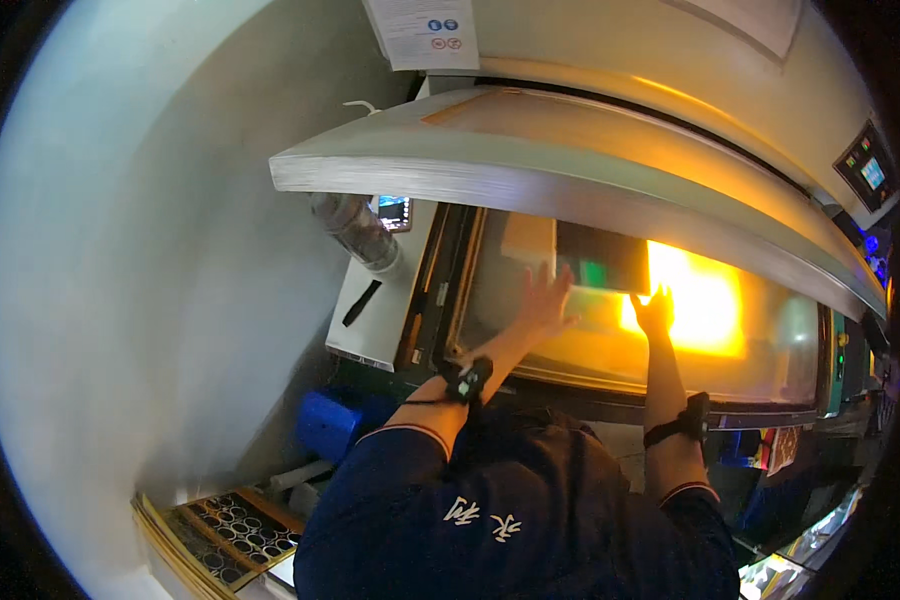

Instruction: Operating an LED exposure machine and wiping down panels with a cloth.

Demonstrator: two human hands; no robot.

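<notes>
My left hand point(547, 300) is open over the glass bed point(500, 350) of a light table, its fingers spread. Just beyond its fingertips lie a pale rectangular sheet point(528, 238) and a dark rectangular panel point(610, 250). A green patch shows on the panel's lower part. Near that panel's right corner is my right hand point(655, 312), with thumb and fingers apart. Whether it touches the panel cannot be made out against the glare. Bright yellow light point(705, 310) glows through the glass beside this hand. Each wrist carries a black strap with a small device.
A thick raised lid point(530, 165) overhangs the bed's far side. On the white side ledge point(370, 320) at left are a clear bottle point(355, 232), a phone point(394, 212) and a black tool point(362, 303). A blue bin point(330, 425) stands below. A control screen point(870, 172) sits far right.
</notes>
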